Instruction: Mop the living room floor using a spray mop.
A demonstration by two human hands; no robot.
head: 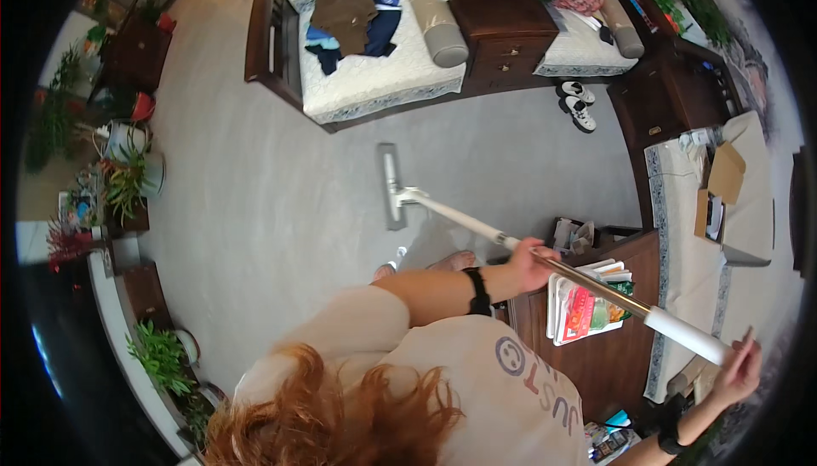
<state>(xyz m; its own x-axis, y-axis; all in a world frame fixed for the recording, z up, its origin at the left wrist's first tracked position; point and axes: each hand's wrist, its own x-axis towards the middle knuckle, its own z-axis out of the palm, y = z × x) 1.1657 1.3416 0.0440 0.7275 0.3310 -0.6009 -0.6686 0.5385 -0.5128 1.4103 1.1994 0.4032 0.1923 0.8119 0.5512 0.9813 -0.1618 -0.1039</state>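
A flat mop lies across my view, its grey mop head (392, 188) on the grey floor, blurred. From the white joint, the mop pole (459, 218) slants down to the right. My left hand (535, 265) is wrapped around the pole near its middle, where the white section meets the metallic one. At the top end, my right hand (740, 367) holds the white grip (686, 335), with one finger sticking out. Both wrists wear black bands. Part of my feet (454, 260) shows below the mop head.
A wooden sofa (383, 92) with clothes stands ahead, beside a wooden cabinet (504, 32). Sneakers (577, 106) sit on the floor. A wooden table (600, 364) bearing magazines and bags is under the pole. Another cushioned seat (683, 287) runs along the right; potted plants (127, 179) line the left.
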